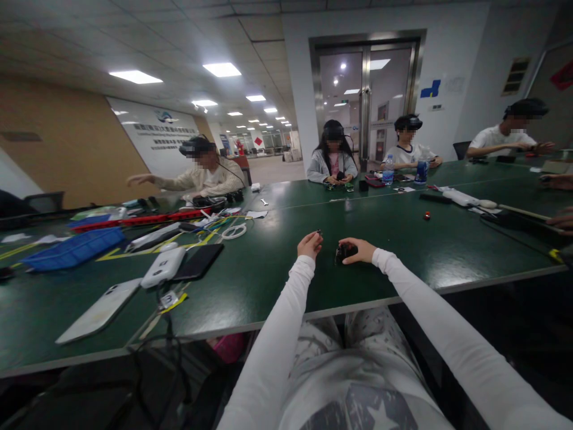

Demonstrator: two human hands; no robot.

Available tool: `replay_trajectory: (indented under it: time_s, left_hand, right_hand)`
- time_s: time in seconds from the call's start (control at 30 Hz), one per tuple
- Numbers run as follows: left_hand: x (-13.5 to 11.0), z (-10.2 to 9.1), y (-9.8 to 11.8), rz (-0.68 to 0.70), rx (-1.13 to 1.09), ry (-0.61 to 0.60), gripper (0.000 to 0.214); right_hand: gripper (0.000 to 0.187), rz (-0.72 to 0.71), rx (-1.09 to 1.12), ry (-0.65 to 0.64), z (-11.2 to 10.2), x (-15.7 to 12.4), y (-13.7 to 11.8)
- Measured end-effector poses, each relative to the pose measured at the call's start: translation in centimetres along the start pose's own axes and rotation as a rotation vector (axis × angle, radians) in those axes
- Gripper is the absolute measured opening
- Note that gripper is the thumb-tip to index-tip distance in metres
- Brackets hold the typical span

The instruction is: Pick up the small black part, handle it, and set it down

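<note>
My left hand is raised over the green table, its fingers pinched round a small dark piece too small to name. To its right, my right hand is closed round a small black object with reddish parts. What kind of object it is I cannot make out, and its underside is partly hidden. The two hands are a short way apart, near the table's front edge.
To the left lie a phone, a white device, a black tablet-like slab, a blue tray and cables. A small red-orange item lies to the right. Several people sit around the table.
</note>
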State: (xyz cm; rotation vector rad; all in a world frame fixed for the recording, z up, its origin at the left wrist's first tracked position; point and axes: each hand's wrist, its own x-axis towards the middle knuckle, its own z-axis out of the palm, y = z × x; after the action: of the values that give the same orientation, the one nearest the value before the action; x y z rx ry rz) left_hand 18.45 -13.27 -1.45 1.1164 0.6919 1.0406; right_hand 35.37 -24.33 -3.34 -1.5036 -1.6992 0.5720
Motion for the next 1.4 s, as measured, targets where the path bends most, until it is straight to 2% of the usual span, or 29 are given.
replay_trajectory:
  time_s: [0.17, 0.33, 0.4, 0.5, 0.63, 0.73, 0.87, 1.03, 1.17, 1.27, 1.4]
  left_hand:
    - [0.1, -0.7, 0.7, -0.026, -0.105, 0.136, 0.026]
    - [0.0, -0.8, 0.8, -0.018, -0.069, 0.136, 0.026]
    - [-0.1, -0.4, 0.5, -0.003, -0.005, 0.066, 0.031]
    - [-0.4, 0.3, -0.2, 0.046, 0.187, -0.118, 0.033]
    - [-0.7, 0.9, -1.1, 0.196, 0.409, -0.299, 0.027]
    - [-0.9, 1.0, -1.5, 0.29, 0.503, -0.385, 0.02]
    - [-1.3, 1.1, -1.5, 0.346, 0.655, -0.414, 0.016]
    - [-1.8, 1.1, -1.1, 0.416, 0.788, -0.41, 0.014]
    - [-1.4, 0.4, -0.5, 0.462, 0.895, -0.371, 0.014]
    - [-0.4, -1.5, 0.3, 0.481, 0.99, -0.266, 0.014]
    - [1.3, -6.3, 2.2, 0.447, 1.105, -0.061, 0.016]
  right_hand:
    - [0.07, -0.005, -0.03, -0.004, -0.1, 0.0, 0.0]
    - [0.07, -0.002, -0.031, -0.005, -0.1, 0.0, 0.0]
    - [0.07, -0.001, -0.033, -0.001, -0.1, 0.0, 0.0]
    - [0.07, -0.001, -0.038, 0.005, -0.1, 0.0, 0.0]
    - [0.069, 0.005, -0.027, 0.008, -0.1, -0.1, -0.2]
    - [0.07, 0.008, -0.017, 0.009, -0.1, -0.1, -0.2]
    - [0.076, 0.002, 0.044, 0.011, 0.0, 0.1, 0.1]
    - [0.068, 0.015, 0.23, 0.032, 0.2, 0.5, 0.5]
    - [0.055, 0.063, 0.334, 0.15, 0.3, 0.9, 1.1]
    - [0.052, 0.088, 0.345, 0.196, 0.3, 1.1, 1.4]
    - [0.051, 0.091, 0.332, 0.195, 0.3, 1.0, 1.5]
